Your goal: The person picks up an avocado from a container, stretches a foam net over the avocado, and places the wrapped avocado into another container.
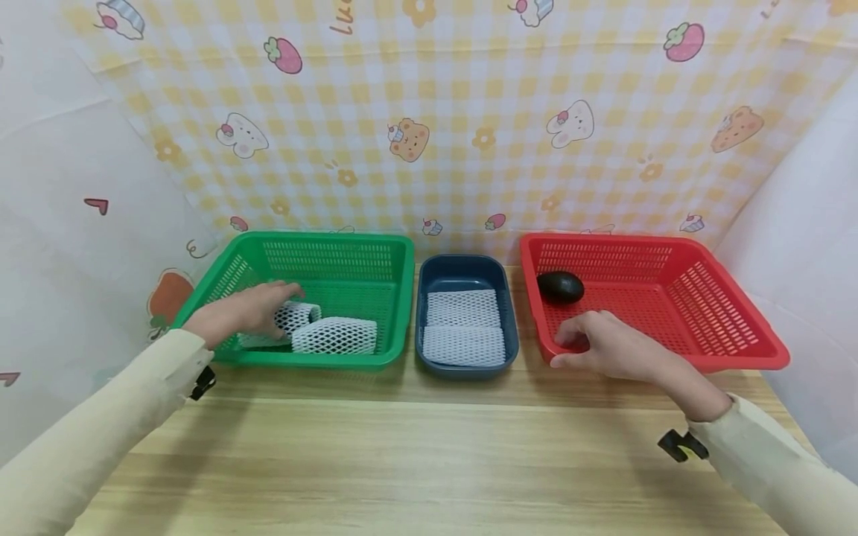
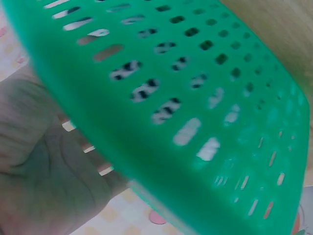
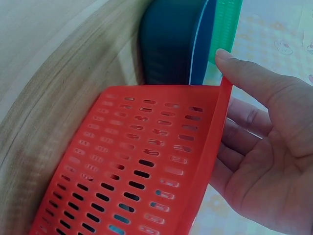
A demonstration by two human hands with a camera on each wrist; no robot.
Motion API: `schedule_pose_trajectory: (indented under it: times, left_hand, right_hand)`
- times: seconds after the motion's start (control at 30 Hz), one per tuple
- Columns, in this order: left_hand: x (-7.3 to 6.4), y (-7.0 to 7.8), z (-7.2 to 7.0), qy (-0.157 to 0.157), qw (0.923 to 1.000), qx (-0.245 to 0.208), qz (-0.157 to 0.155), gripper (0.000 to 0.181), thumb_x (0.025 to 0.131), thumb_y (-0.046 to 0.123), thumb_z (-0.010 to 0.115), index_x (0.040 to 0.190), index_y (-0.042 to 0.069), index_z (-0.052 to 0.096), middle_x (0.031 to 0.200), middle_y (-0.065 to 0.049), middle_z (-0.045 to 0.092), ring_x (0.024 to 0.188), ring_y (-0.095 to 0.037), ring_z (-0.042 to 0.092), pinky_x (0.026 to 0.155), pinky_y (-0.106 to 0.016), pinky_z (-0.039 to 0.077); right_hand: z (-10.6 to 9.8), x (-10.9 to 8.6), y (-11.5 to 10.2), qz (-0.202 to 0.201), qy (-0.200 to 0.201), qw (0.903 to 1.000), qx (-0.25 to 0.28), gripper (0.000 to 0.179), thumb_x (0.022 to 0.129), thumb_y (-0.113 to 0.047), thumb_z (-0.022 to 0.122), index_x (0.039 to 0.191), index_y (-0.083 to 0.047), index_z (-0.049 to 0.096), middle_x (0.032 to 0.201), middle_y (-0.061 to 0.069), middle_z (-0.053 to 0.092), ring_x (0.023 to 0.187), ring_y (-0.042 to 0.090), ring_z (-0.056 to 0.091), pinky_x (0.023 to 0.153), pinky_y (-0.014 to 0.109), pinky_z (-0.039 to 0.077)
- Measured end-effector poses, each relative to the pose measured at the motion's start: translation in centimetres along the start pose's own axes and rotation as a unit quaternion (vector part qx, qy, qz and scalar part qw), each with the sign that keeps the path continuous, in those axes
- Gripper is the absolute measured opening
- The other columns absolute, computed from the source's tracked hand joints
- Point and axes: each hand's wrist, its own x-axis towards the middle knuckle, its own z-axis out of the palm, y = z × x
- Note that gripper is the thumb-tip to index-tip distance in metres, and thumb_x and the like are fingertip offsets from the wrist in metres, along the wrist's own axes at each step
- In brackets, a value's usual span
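Observation:
My left hand (image 1: 258, 307) reaches over the front of the green basket (image 1: 402, 298). Its fingers are spread above a white foam net (image 1: 293, 316) with dark showing through its mesh, and the thumb points down beside it. A second foam net (image 1: 335, 336) lies to the right. In the left wrist view, the green wall (image 2: 122, 132) hides the fingertips. My right hand (image 1: 613, 346) bends loosely over the front left corner of the red basket (image 1: 751, 350), its fingers inside the rim. Behind those fingers lies a dark, glossy oval fruit (image 1: 561, 287), perhaps an avocado.
Between the baskets stands a dark blue tray (image 1: 464, 371) with flat white foam nets (image 1: 464, 345) in it. All three containers stand on a wooden table (image 1: 402, 461), against a yellow checked cloth (image 1: 469, 186). White cloth hangs at both sides.

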Motion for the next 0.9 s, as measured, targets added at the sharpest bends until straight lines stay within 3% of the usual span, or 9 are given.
schedule_pose_trajectory:
  times: [0.17,0.27,0.4,0.5,0.63,0.77,0.9]
  left_hand:
    - [0.1,1.0,-0.3,-0.008,0.9999,-0.008,-0.006,0.076,0.083,0.011,0.085,0.144,-0.006,0.043,0.144,-0.037,0.039,0.127,-0.055,0.043,0.092,-0.060,0.047]
    - [0.2,2.5,-0.9,0.014,0.9998,-0.011,0.001,0.073,0.087,0.009,0.081,0.147,-0.005,0.042,0.147,-0.036,0.038,0.129,-0.053,0.043,0.094,-0.061,0.045]
    - [0.5,5.5,-1.5,0.077,0.9961,0.008,0.042,0.059,0.092,0.005,0.073,0.144,-0.006,0.047,0.142,-0.030,0.047,0.122,-0.046,0.053,0.092,-0.057,0.048]
    - [1.1,8.1,-1.4,0.132,0.9875,0.022,0.083,0.049,0.094,0.007,0.070,0.139,-0.004,0.053,0.135,-0.023,0.056,0.113,-0.038,0.060,0.087,-0.051,0.052]
    - [2.0,11.9,-0.6,0.180,0.9759,0.025,0.121,0.041,0.097,0.016,0.070,0.134,0.001,0.061,0.129,-0.015,0.062,0.109,-0.032,0.063,0.082,-0.046,0.055]
    - [2.7,15.3,0.7,0.198,0.9662,0.022,0.164,0.034,0.096,0.021,0.072,0.126,0.006,0.067,0.121,-0.010,0.066,0.101,-0.027,0.064,0.075,-0.041,0.056]
    - [3.4,17.9,1.9,0.185,0.9599,0.024,0.209,0.027,0.095,0.021,0.074,0.119,0.009,0.069,0.113,-0.007,0.068,0.093,-0.023,0.064,0.074,-0.039,0.054]
  right_hand:
    - [0.0,-0.1,0.1,0.004,-0.003,1.0000,0.000,0.026,0.080,-0.032,0.089,0.096,-0.017,0.076,0.078,-0.011,0.063,0.073,0.013,0.058,0.064,0.029,0.049]
    - [-0.1,-0.2,0.1,0.003,-0.004,1.0000,0.000,0.025,0.080,-0.032,0.089,0.096,-0.017,0.077,0.078,-0.012,0.063,0.072,0.013,0.058,0.063,0.029,0.050]
    - [-0.2,-0.2,0.0,0.003,-0.005,1.0000,-0.002,0.024,0.080,-0.031,0.089,0.096,-0.017,0.077,0.077,-0.012,0.063,0.070,0.013,0.058,0.063,0.029,0.050]
    - [-0.2,-0.2,-0.1,0.002,-0.006,1.0000,-0.001,0.023,0.080,-0.030,0.089,0.094,-0.017,0.076,0.076,-0.012,0.063,0.069,0.013,0.058,0.062,0.028,0.049]
    - [-0.2,-0.2,-0.2,-0.001,-0.009,1.0000,-0.002,0.023,0.081,-0.030,0.089,0.094,-0.016,0.077,0.075,-0.012,0.062,0.067,0.012,0.058,0.060,0.028,0.048]
    - [0.0,-0.1,-0.1,-0.006,-0.008,0.9999,-0.005,0.023,0.081,-0.030,0.088,0.095,-0.015,0.077,0.074,-0.012,0.062,0.066,0.011,0.058,0.060,0.027,0.049]
    - [0.1,0.1,0.0,-0.009,-0.004,0.9999,-0.010,0.025,0.081,-0.030,0.088,0.096,-0.015,0.077,0.075,-0.013,0.063,0.067,0.011,0.059,0.061,0.028,0.050]
